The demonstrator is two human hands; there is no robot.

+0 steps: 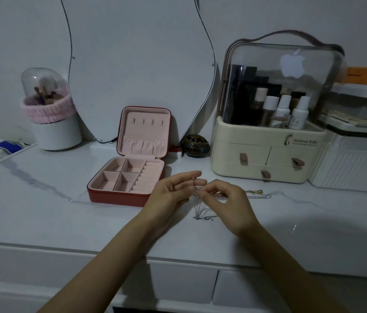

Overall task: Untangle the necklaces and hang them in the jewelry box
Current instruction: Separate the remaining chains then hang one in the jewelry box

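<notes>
A red jewelry box (119,196) stands open on the marble tabletop, its pink lid upright with a row of small hooks (147,121) near the top. Just right of the box, my left hand (173,193) and my right hand (225,199) meet above the table. Both pinch a thin silver necklace chain (203,216) that hangs from the fingers, its lower end touching the table. A second chain with a small gold bead (259,191) lies on the table behind my right hand. How the chains are tangled is too fine to tell.
A cream cosmetic organizer (268,159) with a clear dome stands at the back right. A small dark round burner (195,145) sits beside the box lid. A brush holder (54,129) with a pink band stands back left, below a curved mirror (137,64).
</notes>
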